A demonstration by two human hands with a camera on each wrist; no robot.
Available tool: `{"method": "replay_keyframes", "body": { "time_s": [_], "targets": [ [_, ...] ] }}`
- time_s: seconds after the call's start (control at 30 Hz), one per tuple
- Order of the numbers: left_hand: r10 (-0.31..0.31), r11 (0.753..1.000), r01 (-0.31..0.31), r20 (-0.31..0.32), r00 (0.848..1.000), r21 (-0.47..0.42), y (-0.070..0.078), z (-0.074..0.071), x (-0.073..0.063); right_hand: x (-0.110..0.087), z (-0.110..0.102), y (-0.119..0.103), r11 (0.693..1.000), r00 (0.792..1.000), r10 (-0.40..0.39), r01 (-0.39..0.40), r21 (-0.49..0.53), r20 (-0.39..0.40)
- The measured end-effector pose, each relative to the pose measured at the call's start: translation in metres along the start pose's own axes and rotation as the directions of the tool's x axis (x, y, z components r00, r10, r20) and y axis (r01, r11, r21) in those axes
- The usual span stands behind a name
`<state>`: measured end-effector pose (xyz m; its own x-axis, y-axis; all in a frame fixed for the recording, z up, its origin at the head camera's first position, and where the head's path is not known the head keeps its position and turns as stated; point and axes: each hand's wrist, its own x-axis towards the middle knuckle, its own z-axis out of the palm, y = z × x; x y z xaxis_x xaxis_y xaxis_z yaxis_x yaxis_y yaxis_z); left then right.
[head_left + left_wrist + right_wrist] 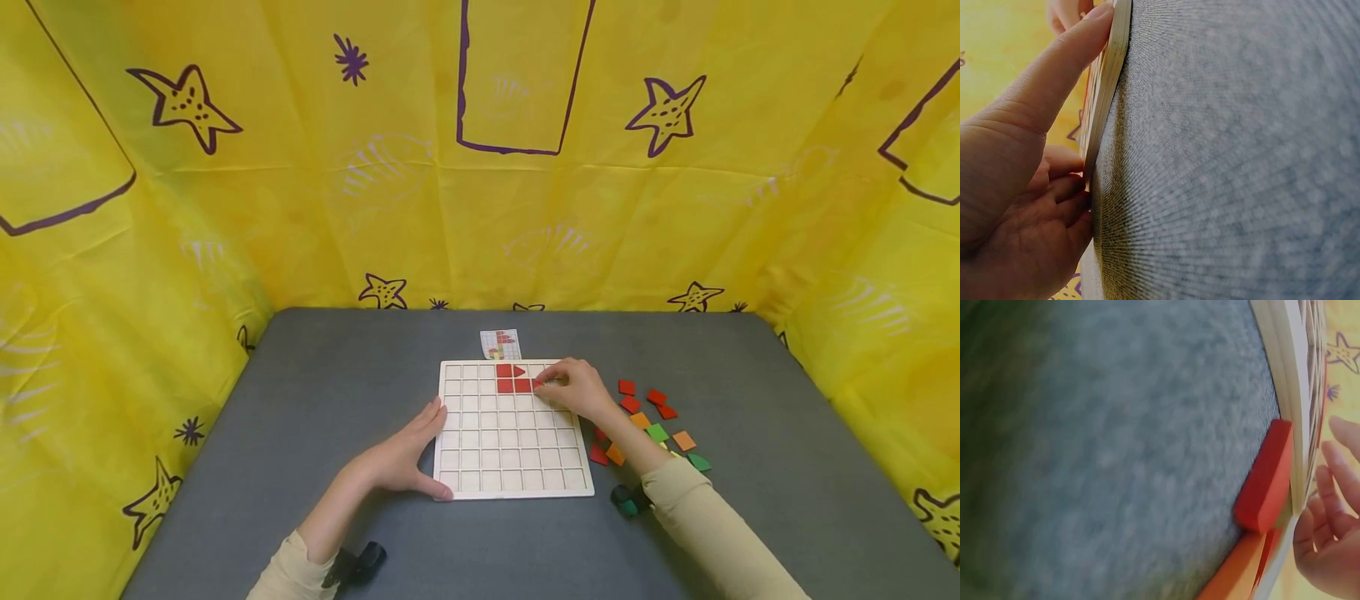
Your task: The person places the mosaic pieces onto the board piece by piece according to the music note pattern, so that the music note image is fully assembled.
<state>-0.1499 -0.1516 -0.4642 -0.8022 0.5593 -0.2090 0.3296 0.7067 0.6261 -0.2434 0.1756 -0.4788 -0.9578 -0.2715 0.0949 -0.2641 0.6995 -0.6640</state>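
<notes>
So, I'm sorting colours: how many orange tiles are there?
3: one tile left of the right forearm, another just right of it, a third farther right; more may be hidden.

The head view was evenly bright; the right wrist view showed the table point(1147, 437) blurred, darkening leftward.

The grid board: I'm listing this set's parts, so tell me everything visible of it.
The grid board is pale, nearly square, wooden-looking, with rounded corners and lines dividing its top into square cells. It lies on the grey table. Red pieces, squares and a triangle, sit in its two farthest rows. The left hand touches its left edge, thumb at the near corner. The right hand pinches another red piece at the second-farthest row; whether it touches the board is unclear.
</notes>
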Motion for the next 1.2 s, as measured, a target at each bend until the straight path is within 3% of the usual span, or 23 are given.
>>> {"method": "replay_keyframes", "body": {
  "time_s": [0.27, 0.53, 0.93, 1.2],
  "targets": [
    [0.002, 1.000, -0.002, -0.003, 1.000, 0.001, 0.000, -0.001, 0.001, -0.014, -0.020, 0.007, 0.987, 0.994, 0.108, -0.106, 0.125, -0.012],
    [0.008, 1.000, -0.008, -0.003, 1.000, -0.003, 0.000, 0.000, 0.000, -0.033, -0.042, 0.029, 0.961, 0.980, 0.200, -0.192, 0.201, -0.022],
    [0.023, 1.000, -0.023, -0.015, 1.000, -0.003, 0.000, 0.000, 0.000, -0.053, -0.087, 0.065, 0.970, 0.968, 0.244, -0.243, 0.033, -0.061],
    [0.026, 1.000, -0.026, -0.012, 1.000, 0.008, -0.002, 0.000, 0.000, -0.060, -0.094, 0.078, 0.972, 0.973, 0.226, -0.228, -0.056, -0.047]
  ]
}}
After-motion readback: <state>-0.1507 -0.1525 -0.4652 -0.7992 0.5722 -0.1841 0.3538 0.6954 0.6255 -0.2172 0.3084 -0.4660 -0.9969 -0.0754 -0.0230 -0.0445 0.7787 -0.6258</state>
